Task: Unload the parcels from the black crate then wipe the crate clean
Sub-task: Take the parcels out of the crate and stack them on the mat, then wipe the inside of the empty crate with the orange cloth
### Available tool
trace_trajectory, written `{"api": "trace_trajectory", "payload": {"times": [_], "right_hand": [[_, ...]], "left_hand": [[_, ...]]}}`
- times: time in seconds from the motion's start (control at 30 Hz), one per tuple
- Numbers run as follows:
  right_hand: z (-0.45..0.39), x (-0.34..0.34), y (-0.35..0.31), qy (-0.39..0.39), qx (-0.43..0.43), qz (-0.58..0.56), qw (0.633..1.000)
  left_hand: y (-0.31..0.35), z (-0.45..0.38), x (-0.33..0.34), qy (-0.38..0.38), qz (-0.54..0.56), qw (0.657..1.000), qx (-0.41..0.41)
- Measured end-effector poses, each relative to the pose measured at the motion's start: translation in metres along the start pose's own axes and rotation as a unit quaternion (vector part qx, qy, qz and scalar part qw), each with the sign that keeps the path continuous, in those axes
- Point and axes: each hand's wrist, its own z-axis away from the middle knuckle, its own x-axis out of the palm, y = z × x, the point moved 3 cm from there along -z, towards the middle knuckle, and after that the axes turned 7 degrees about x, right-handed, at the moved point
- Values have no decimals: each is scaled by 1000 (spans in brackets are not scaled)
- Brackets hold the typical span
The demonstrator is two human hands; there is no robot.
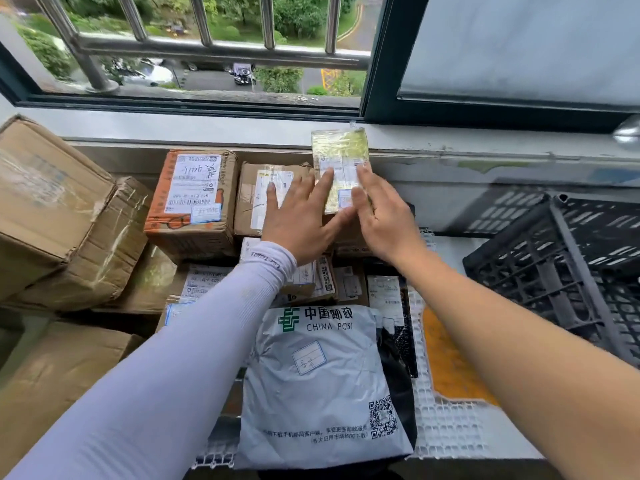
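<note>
From the head camera, your left hand [301, 220] and right hand [384, 216] both lie with straight fingers flat against a yellow taped parcel [341, 157], standing it upright against the wall under the window sill [207, 128]; neither hand is curled round it. Brown boxes [194, 202] and a China Post bag [322, 375] lie stacked below. The black crate [568, 271] sits tilted at your right, well apart from the parcel.

A pale lilac-white arm sleeve [166, 348] of thin, stretchy fabric is worn on the left forearm, ending at the wrist just behind the left hand [301, 216]; small grey lettering is printed along its cuff. The right forearm [519, 344] and right hand [384, 216] are left uncovered.
</note>
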Motion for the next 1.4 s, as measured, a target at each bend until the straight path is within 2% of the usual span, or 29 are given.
{"api": "trace_trajectory", "payload": {"times": [0.2,0.4,0.6,0.8,1.0,1.17,1.27,1.4], "right_hand": [[-4,-21,4,-31,-79,236,968],[-6,-25,-2,-56,-62,327,941],[8,-40,-7,-62,-49,323,943],[26,-75,22,-45,-64,320,944],[59,-125,86,-40,-51,316,947],[115,-115,162,-93,-19,295,951],[142,-89,204,-147,-3,270,952],[166,-67,244,-187,0,239,953]], "left_hand": [[-7,1,-3,-27,-69,997,23],[0,0,-9,-46,-97,994,24],[18,5,-26,-65,-99,993,2],[70,18,-26,16,-103,994,11],[166,34,9,87,-113,989,47],[236,51,84,25,-102,994,31],[254,70,133,-23,-114,993,10],[261,98,187,-102,-101,988,-57]]}}
